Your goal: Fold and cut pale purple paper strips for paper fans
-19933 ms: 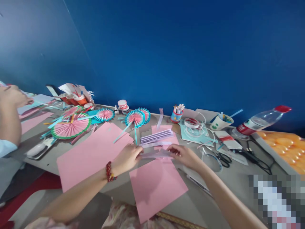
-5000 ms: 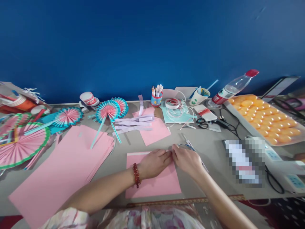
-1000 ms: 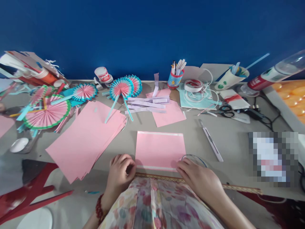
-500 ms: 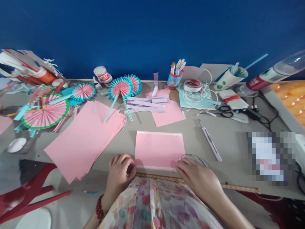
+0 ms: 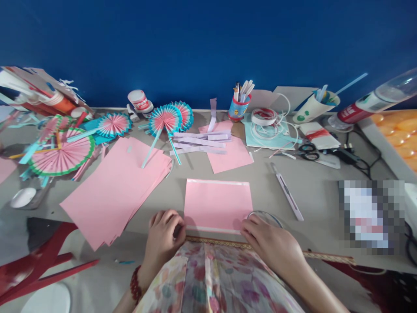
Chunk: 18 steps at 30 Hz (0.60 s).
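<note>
In front of me a pink sheet of paper (image 5: 218, 204) lies flat, with a white strip along its far edge and another along its near edge. At its lower left corner rests my left hand (image 5: 167, 228), fingers curled inward; whatever they hold, if anything, is hidden. My right hand (image 5: 269, 239) is closed at the lower right corner, its bunched fingertips on the paper. A thin ring-shaped thing (image 5: 272, 215), perhaps a tape roll, shows partly behind the right hand. To the right lies a white utility knife (image 5: 288, 193).
Left of the sheet is a stack of pink paper (image 5: 110, 191). Behind stand paper fans (image 5: 164, 119), purple strips (image 5: 202, 142), a pen cup (image 5: 239, 108) and a tape roll (image 5: 263, 116). Scissors (image 5: 309, 152) and a bottle (image 5: 361, 106) are farther right.
</note>
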Each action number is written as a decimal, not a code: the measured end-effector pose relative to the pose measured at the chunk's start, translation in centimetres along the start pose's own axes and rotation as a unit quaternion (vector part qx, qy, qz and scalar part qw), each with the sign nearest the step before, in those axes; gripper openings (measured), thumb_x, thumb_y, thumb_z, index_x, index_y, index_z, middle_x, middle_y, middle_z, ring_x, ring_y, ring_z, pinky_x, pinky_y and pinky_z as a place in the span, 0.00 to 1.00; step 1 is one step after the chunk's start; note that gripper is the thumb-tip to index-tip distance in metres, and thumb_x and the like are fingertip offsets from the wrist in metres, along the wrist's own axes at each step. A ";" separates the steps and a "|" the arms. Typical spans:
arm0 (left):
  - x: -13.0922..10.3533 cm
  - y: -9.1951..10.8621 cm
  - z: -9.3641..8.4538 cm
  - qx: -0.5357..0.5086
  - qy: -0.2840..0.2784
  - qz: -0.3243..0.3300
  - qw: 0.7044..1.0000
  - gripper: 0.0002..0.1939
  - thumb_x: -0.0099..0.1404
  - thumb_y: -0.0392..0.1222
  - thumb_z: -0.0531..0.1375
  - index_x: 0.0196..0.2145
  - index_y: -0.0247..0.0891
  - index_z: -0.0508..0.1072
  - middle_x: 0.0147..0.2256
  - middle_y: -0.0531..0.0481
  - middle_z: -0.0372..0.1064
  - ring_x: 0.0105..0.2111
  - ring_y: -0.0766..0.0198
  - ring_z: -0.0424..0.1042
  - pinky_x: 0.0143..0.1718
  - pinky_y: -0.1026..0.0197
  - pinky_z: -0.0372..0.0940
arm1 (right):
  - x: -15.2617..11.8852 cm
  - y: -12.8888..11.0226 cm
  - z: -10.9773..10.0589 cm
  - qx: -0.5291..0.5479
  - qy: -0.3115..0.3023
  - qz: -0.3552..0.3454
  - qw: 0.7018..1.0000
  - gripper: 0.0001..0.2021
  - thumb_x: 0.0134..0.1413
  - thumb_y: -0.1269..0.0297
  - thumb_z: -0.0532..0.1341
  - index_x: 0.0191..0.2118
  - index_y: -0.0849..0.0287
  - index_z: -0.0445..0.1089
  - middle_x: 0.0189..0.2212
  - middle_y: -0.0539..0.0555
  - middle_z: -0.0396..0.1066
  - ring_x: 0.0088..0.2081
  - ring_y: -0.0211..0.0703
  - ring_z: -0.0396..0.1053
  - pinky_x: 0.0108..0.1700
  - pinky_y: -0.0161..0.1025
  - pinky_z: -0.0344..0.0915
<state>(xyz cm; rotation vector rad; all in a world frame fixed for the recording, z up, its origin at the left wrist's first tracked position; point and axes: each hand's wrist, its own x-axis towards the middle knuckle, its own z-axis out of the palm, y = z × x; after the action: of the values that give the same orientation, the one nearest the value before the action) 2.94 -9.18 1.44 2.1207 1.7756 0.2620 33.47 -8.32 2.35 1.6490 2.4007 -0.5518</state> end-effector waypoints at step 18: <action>0.0 0.1 -0.2 0.017 0.002 0.009 1.000 0.03 0.64 0.38 0.58 0.32 0.43 0.71 0.38 0.49 0.72 0.41 0.55 0.68 0.45 0.53 0.57 | 0.6 -0.8 -1.5 0.004 -0.065 0.017 0.998 0.13 0.68 0.65 0.50 0.38 0.53 0.72 0.41 0.52 0.71 0.29 0.37 0.69 0.24 0.38 0.45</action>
<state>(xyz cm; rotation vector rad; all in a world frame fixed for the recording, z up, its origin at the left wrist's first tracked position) 3.01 -9.14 1.65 2.1606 1.7763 0.2416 32.59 -7.48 3.68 1.6011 2.2759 -0.6423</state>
